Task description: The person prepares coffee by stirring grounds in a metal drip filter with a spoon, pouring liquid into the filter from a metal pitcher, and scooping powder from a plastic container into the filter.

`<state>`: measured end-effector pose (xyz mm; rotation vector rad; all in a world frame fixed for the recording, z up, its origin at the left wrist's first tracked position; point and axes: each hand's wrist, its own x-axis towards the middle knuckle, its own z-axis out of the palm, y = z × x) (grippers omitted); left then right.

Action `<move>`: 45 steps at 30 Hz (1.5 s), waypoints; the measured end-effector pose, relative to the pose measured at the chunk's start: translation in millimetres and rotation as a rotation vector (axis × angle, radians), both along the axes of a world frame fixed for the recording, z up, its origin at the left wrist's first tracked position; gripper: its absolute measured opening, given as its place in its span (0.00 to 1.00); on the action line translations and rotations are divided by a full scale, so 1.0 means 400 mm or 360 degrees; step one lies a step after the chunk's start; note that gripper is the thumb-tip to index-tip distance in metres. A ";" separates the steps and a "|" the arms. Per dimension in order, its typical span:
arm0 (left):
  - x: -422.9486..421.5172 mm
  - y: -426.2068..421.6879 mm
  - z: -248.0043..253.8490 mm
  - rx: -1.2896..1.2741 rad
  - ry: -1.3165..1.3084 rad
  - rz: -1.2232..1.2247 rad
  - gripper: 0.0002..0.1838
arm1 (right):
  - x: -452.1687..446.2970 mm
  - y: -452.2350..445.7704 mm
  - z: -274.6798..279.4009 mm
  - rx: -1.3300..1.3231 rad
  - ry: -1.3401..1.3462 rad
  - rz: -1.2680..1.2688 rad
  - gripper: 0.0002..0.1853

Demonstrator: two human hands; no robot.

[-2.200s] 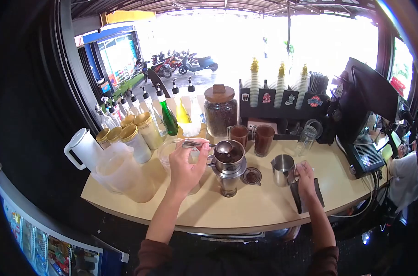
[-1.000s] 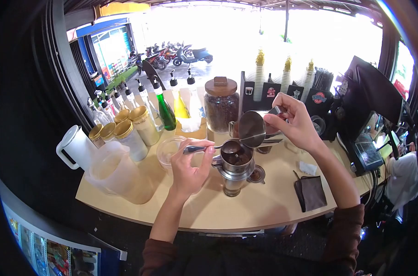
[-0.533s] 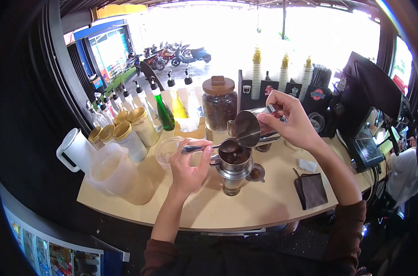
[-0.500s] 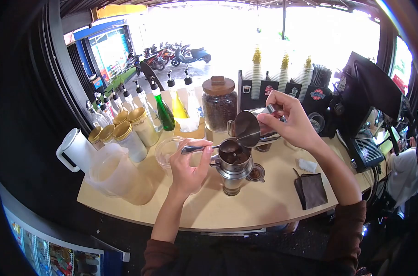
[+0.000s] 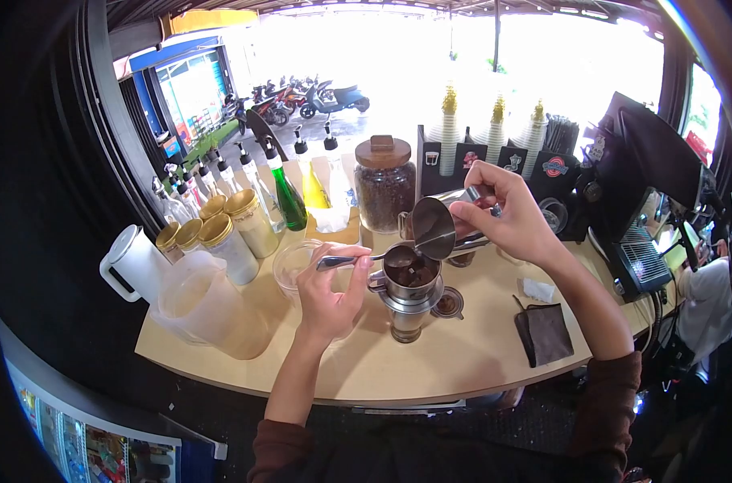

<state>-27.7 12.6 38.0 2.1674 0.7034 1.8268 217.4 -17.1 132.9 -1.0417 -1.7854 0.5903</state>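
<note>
I have, nearest, one folded cloth (image 5: 548, 332), left hand (image 5: 331, 298) closed on a spoon (image 5: 399, 256) over a dark-filled metal filter (image 5: 408, 295) atop a glass (image 5: 405, 329), right hand (image 5: 507, 211) gripping the steel pitcher (image 5: 433, 229), earlier lower, now tipped over the filter, partly blocking a mug (image 5: 463, 259), and behind, a dark-filled lidded jar (image 5: 384, 195).

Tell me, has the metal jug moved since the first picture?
Yes. The metal jug has gone up off the counter and leftward, from beside the dark cloth to the metal filter.
</note>
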 end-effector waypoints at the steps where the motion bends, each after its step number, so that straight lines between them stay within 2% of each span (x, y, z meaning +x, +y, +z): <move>1: -0.001 0.000 0.000 0.0001 -0.0001 -0.0001 0.04 | 0.003 0.002 -0.002 0.0036 -0.0054 -0.0027 0.13; 14: -0.031 0.014 0.012 0.0096 -0.0043 0.0134 0.04 | -0.002 -0.026 0.018 0.0007 -0.0094 -0.0051 0.10; 17: -0.046 0.010 0.016 0.0068 -0.0081 0.0156 0.04 | -0.003 -0.021 0.010 -0.0045 0.0077 0.0013 0.10; 20: -0.059 0.007 0.019 0.0086 -0.0088 0.0167 0.04 | -0.006 -0.020 0.013 -0.0060 0.0112 -0.0010 0.14; 22: -0.066 0.006 0.021 0.0112 -0.0082 0.0182 0.03 | -0.012 -0.017 0.019 0.0055 -0.0031 0.0005 0.09; 26: -0.079 -0.003 0.024 0.0152 -0.0067 0.0186 0.04 | -0.018 0.001 0.010 0.0080 -0.0080 0.0018 0.09; 28: -0.085 -0.006 0.026 0.0161 -0.0074 0.0178 0.04 | -0.033 -0.001 0.012 -0.0061 0.0089 0.0087 0.09; 32: -0.089 -0.016 0.024 0.0130 -0.0057 0.0181 0.04 | -0.041 0.007 0.011 -0.0078 0.0084 0.0099 0.09; 34: -0.089 -0.017 0.023 0.0120 -0.0059 0.0183 0.04 | -0.042 0.010 0.010 0.0050 -0.0044 0.0039 0.09; 45: -0.088 -0.013 0.007 0.0096 -0.0079 0.0180 0.04 | -0.002 0.021 -0.007 0.0121 -0.0100 -0.0110 0.11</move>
